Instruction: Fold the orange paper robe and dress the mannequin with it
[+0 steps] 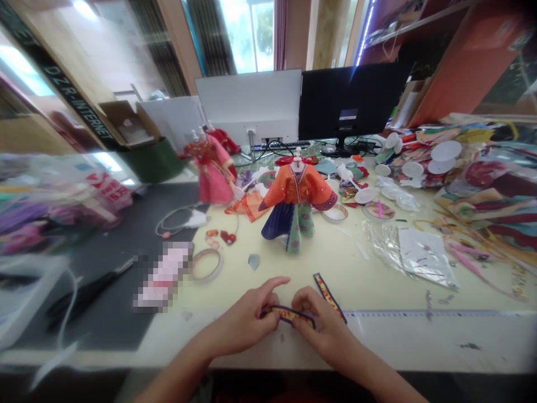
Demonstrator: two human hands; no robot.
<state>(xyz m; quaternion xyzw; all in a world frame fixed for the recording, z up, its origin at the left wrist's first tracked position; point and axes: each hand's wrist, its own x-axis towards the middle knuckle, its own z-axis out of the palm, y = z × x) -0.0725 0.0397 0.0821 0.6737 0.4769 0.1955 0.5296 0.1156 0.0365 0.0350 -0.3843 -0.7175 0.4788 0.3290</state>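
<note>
A short patterned strip (289, 314), yellow and red with dark blue edges, is stretched between my two hands near the table's front edge. My left hand (255, 316) pinches its left end, the index finger pointing out to the right. At the strip's right part, the fingers of my right hand (316, 319) are closed on it. Just beyond my right hand lies a second strip (326, 294) of the same pattern, slanting on the table. Farther back, upright on a stand, is a small orange robe (298, 187) with a blue and green skirt.
A ruler (419, 314) runs along the front right. To the left are a tape roll (206, 265), a blurred pink object (164, 274) and scissors (90, 288). Plastic bags (425, 257) lie on the right. Small pink dresses (213, 179) and two monitors (352, 101) stand behind.
</note>
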